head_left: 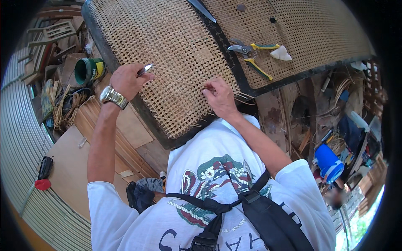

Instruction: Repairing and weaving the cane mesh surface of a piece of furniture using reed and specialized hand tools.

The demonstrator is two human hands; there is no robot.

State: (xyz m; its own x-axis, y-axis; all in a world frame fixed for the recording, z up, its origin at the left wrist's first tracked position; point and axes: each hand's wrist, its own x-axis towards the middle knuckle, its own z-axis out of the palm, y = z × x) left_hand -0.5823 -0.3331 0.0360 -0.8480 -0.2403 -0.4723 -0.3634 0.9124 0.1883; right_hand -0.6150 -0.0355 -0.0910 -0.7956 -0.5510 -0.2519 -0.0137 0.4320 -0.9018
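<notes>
The left hand (129,79) is closed around a metal tool (145,70), by which strands could be nicked if it slipped. Between the hands, held apart, lies the woven cane (178,58). Over its right side the right hand (220,97) is curled; whether a strand is pinched cannot be told. Farther right, loosely laid cutters (252,50) could be knocked off by a jolt.

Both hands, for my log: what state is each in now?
Left hand: closed around a shiny tool.
Right hand: curled over woven cane; anything held cannot be told.
</notes>
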